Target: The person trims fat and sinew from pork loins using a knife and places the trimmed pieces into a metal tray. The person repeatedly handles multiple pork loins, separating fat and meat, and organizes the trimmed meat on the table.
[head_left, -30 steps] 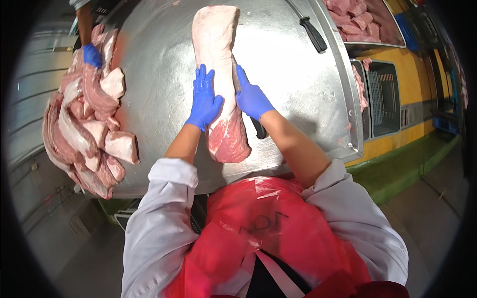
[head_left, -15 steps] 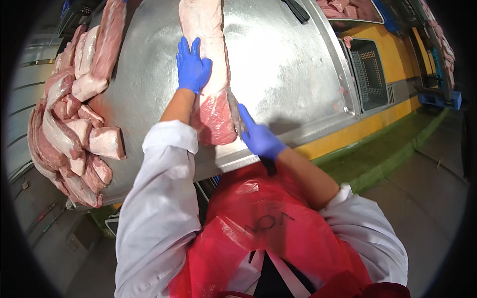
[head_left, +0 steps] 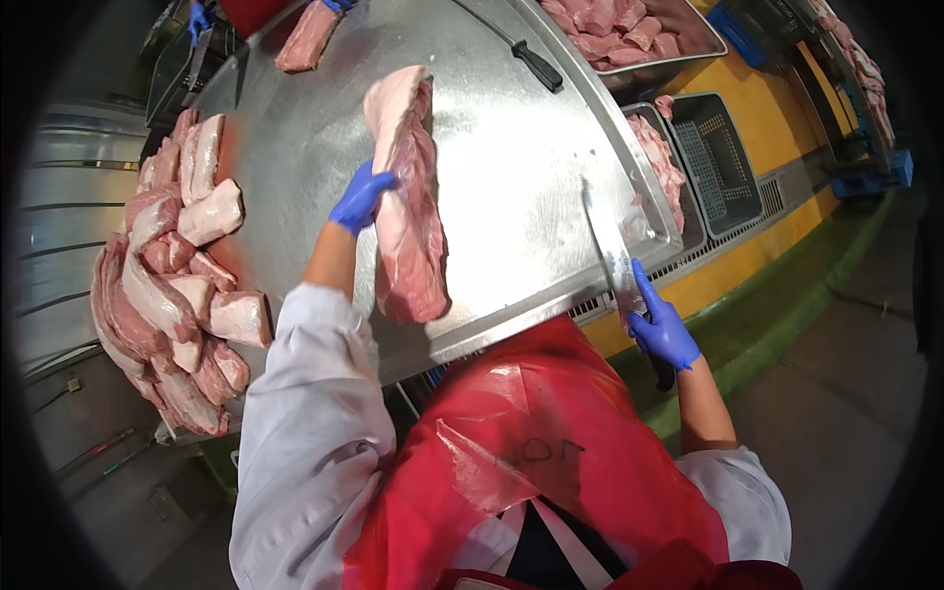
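A long slab of pork loin (head_left: 411,221) lies on the metal table, its pale fat side turned to the left and red meat showing on the right. My blue-gloved left hand (head_left: 364,195) grips its left edge, the fingertips over the fat; the thumb is partly hidden. Off the table's front right edge, my gloved right hand (head_left: 664,329) is closed around the dark handle of a long knife (head_left: 612,246). The blade points up and away over the table's corner, apart from the meat.
Many cut pork pieces (head_left: 177,315) are heaped at the left. Another knife (head_left: 536,67) lies at the far side. Beyond the right edge stand a tray of meat (head_left: 629,34), trimmings (head_left: 657,167) and a grey crate (head_left: 723,162). A co-worker's gloved hand (head_left: 336,4) touches a far piece (head_left: 308,37).
The pork has been tipped partly onto its side, and my left hand moved from its top to its left edge. My right hand swung the knife rightward, away from the meat.
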The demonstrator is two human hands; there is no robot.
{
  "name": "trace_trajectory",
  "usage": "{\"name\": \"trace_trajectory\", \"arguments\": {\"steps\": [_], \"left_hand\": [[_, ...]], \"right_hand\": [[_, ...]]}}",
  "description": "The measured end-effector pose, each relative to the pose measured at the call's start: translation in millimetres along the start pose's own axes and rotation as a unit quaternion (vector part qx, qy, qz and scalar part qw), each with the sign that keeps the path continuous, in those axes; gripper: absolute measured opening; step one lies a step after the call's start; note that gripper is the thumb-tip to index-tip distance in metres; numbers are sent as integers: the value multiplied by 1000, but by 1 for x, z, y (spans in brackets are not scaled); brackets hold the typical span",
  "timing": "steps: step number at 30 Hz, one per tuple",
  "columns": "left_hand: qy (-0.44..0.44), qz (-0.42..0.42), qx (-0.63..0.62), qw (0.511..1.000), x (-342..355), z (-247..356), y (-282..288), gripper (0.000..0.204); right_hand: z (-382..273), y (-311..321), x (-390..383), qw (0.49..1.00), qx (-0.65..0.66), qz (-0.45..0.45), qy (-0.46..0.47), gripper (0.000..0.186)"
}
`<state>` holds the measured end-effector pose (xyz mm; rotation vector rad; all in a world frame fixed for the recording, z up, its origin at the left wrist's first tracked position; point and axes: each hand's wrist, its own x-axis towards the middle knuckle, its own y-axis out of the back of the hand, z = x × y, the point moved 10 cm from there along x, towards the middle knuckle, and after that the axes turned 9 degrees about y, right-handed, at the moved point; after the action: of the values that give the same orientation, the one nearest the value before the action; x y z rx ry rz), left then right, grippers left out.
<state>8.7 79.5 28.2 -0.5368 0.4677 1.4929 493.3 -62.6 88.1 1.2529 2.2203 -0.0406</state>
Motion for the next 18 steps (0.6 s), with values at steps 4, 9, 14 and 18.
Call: {"name": "trace_trajectory", "arguments": {"steps": [4,9,14,18], "left_hand": [[137,-101,-286,943,-29,-49,14,53],[40,303,223,926,-19,-70,115,41],[-182,489,414,746,8,54,21,53],[-80,423,324,842,35,48,56,28]], "right_hand": [[0,20,21,998,63,12,7,85],[-15,35,64,996,82,-10,29,85],[-46,35,129,995,-17,-31,93,84],[-79,6,189,988,-53,-55,131,82]]}}
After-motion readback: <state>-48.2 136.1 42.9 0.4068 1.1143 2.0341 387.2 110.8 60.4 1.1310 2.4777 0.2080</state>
